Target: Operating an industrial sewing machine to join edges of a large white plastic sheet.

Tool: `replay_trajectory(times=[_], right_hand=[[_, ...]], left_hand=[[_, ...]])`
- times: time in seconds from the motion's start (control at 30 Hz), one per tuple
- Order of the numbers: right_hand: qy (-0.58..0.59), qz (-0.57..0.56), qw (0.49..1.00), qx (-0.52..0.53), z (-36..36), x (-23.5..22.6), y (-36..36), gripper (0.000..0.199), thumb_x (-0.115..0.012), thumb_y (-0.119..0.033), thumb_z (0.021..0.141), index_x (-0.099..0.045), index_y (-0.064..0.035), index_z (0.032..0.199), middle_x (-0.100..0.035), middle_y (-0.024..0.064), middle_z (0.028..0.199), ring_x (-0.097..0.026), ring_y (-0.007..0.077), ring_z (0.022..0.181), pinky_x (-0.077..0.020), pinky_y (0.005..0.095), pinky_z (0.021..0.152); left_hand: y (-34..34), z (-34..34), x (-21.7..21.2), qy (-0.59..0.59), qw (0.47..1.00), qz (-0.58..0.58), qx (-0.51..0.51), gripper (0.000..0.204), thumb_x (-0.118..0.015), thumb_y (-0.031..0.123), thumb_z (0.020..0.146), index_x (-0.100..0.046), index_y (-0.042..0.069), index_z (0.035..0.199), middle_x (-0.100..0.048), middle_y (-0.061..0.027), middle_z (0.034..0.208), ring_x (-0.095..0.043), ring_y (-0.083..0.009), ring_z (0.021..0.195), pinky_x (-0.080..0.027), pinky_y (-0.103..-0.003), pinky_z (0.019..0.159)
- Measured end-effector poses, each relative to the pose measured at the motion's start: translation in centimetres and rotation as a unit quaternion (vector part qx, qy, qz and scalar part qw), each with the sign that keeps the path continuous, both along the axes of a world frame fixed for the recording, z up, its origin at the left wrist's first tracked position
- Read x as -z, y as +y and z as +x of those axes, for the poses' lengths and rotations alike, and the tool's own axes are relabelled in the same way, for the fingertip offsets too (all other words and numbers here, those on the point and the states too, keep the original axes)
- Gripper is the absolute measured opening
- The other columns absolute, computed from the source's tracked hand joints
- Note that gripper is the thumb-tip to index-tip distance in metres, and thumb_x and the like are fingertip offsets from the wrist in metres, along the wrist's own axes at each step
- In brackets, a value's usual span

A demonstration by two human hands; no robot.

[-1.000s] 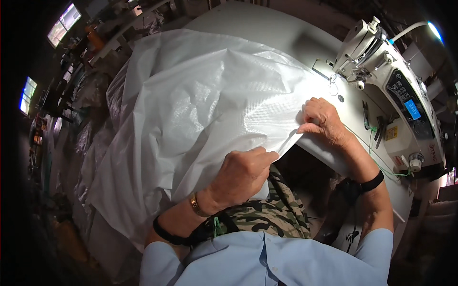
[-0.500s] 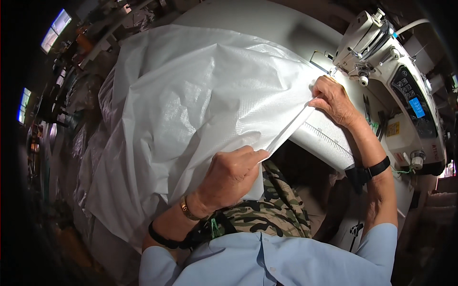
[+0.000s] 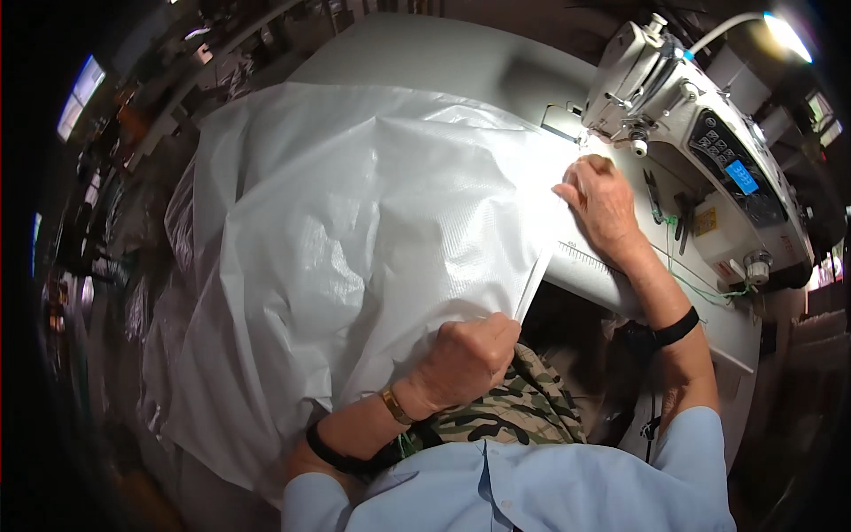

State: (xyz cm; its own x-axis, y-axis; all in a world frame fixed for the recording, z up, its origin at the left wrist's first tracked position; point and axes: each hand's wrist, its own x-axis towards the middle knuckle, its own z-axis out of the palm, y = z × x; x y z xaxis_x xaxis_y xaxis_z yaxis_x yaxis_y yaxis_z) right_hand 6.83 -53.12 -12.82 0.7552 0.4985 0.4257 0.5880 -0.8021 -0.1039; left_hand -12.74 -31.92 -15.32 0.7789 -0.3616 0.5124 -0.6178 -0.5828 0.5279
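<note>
In the head view, a large white sheet [image 3: 355, 257] of thin woven material lay spread over the grey bench [image 3: 425, 53], covering most of it and spilling off the left edge in loose folds. Its right edge was folded into a narrow strip [image 3: 536, 279] that ran from near the person's lap up toward the sewing machine [image 3: 700, 151].

The left hand [image 3: 465, 359] was at the near end of that strip, at the bench's front edge. Its fingers [image 3: 496, 328] were clenched into a fist, gripping the folded edge of the sheet. A gold bracelet and a black band sat on that wrist.

The right hand [image 3: 603, 204] lay farther up, just beside the machine's needle area. It rested flat on the sheet's edge, fingers together and pressing down rather than closed around anything. A black band circled that forearm.

The machine was white, with a dark panel holding a small blue display, and stood at the right of the bench under a bright lamp [image 3: 784, 35]. A ruler strip [image 3: 589, 257] was marked on the bench's front edge beneath the right wrist. Below the bench showed a camouflage cloth [image 3: 514, 412] and the person's light blue shirt [image 3: 532, 492].
</note>
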Motion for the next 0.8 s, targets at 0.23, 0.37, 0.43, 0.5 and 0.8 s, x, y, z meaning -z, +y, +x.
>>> replay_trajectory(times=[0.23,0.37,0.43,0.5,0.8], right_hand=[[0.016,0.071,0.997,0.041,-1.5,0.3,-0.2,0.032,-0.074,-0.033,0.085,-0.068,-0.0045,0.098,-0.065,0.0147,0.11,-0.058,0.031,0.104,-0.0447,0.0432,0.091],[0.027,0.057,0.997,0.053,-1.4,0.4,-0.5,0.04,-0.071,-0.038,0.087,-0.069,-0.0063,0.111,-0.062,0.0162,0.116,-0.055,0.0319,0.111,-0.0418,0.0442,0.097],[0.02,0.061,0.997,0.042,-1.3,0.5,-0.6,0.042,-0.07,-0.04,0.088,-0.069,-0.006,0.111,-0.062,0.0157,0.116,-0.055,0.0315,0.111,-0.0416,0.0435,0.096],[0.003,0.069,0.997,0.046,-1.1,0.6,-0.7,0.042,-0.07,-0.041,0.087,-0.07,-0.0054,0.108,-0.063,0.0145,0.112,-0.055,0.0303,0.11,-0.0412,0.0427,0.096],[0.036,0.102,0.992,0.059,0.1,1.0,-1.4,0.041,-0.067,-0.041,0.089,-0.072,-0.006,0.109,-0.064,0.0126,0.105,-0.054,0.0287,0.107,-0.0402,0.0417,0.095]], left_hand=[[-1.0,1.2,0.4,-0.056,0.998,0.042,0.007,0.019,-0.065,0.005,0.077,-0.049,0.006,0.066,-0.045,-0.0092,0.064,-0.054,-0.0256,0.051,-0.043,-0.037,0.047],[-0.9,1.7,0.0,-0.062,0.996,0.064,0.006,0.02,-0.066,0.005,0.077,-0.049,0.007,0.066,-0.045,-0.0094,0.064,-0.055,-0.0262,0.053,-0.043,-0.038,0.048],[-1.0,1.9,-0.2,-0.059,0.996,0.073,0.003,0.02,-0.066,0.005,0.077,-0.049,0.006,0.066,-0.045,-0.0095,0.065,-0.055,-0.0265,0.054,-0.043,-0.039,0.049],[-1.1,2.4,-0.6,-0.055,0.995,0.086,-0.004,0.021,-0.066,0.005,0.077,-0.049,0.006,0.067,-0.046,-0.0101,0.065,-0.055,-0.0271,0.054,-0.043,-0.039,0.049],[-3.4,6.9,-2.5,-0.087,0.98,0.178,-0.002,0.014,-0.062,0.001,0.074,-0.051,0.006,0.066,-0.05,-0.0109,0.067,-0.057,-0.0271,0.053,-0.045,-0.038,0.048]])
